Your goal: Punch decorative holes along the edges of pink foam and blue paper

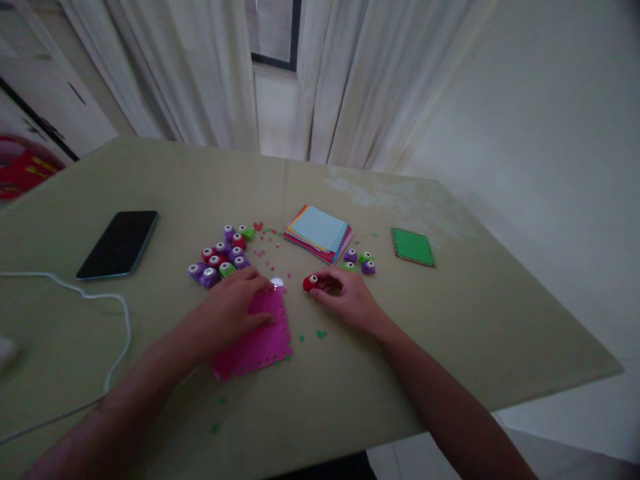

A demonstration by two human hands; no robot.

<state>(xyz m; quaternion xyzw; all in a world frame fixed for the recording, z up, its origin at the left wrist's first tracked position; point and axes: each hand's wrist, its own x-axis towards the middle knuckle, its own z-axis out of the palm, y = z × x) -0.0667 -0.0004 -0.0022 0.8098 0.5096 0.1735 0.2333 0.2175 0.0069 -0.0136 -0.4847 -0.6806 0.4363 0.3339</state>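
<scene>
Our right hand pinches the red punch, likely light, stiff, slick; we'd hold its sides; our left hand lies spread over pink card.

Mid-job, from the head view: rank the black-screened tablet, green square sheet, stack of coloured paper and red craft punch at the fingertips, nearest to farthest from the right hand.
1. Red craft punch: at the right hand's fingertips.
2. Stack of coloured paper: just beyond the hand, slightly left.
3. Green square sheet: beyond, off to the right.
4. Black-screened tablet: far over to the left.
</scene>
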